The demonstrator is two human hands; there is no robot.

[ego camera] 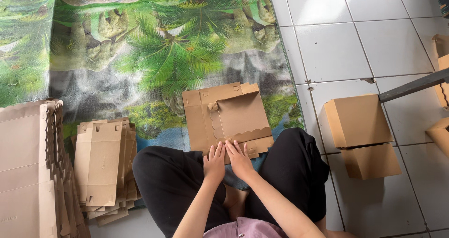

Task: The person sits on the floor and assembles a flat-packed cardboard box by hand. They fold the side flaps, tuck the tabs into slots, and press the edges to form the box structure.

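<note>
Both hands on box blank's near edge

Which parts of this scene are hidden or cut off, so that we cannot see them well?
- Head view: the near edge of the cardboard box blank is covered by the left hand and right hand.
- The tall stack of flat cardboard is cut off by the left and bottom edges.
- The boxes at far right are cut off by the right edge.

Home floor used as box-folding spot — white tiles, jungle-print mat, stacks of flat cartons (more at left edge), folded boxes — person sits cross-legged.
</note>
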